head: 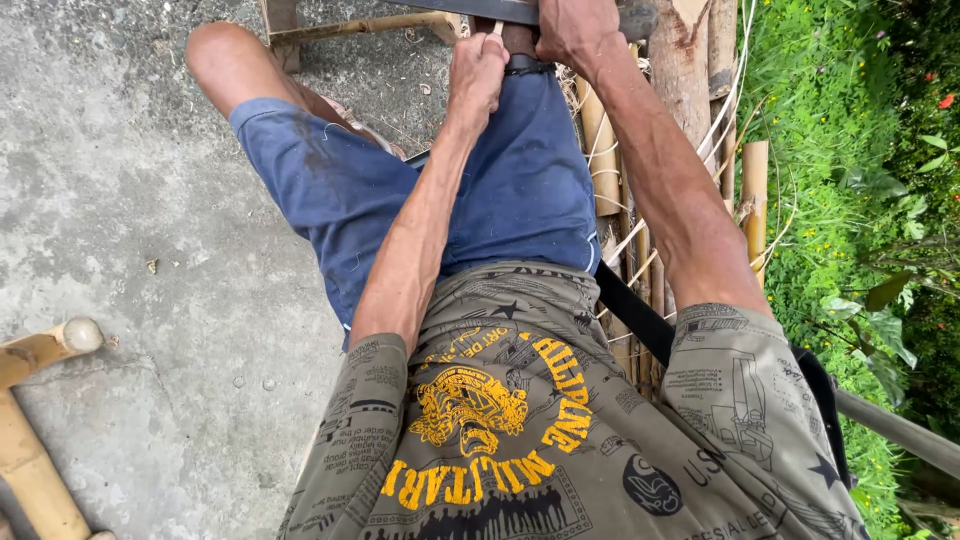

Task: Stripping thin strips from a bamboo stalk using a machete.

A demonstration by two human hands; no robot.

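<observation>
My left hand [478, 70] reaches out over my right knee and pinches a thin pale bamboo strip [496, 28] between its fingers. Just beyond it, at the top edge, my right hand [572, 30] is closed around a knife with a dark flat blade [470, 8] that points left across the strip. The hands are almost touching. The far end of the strip and most of the knife are cut off by the frame. I sit in blue shorts [520, 190] and an olive printed shirt [520, 420].
Cut bamboo poles [600, 140] and loose thin strips [630, 240] lie to my right beside a thick trunk [680, 60]. A bamboo piece [40, 350] rests on the concrete floor [130, 200] at the lower left. Green plants [860, 200] fill the right side.
</observation>
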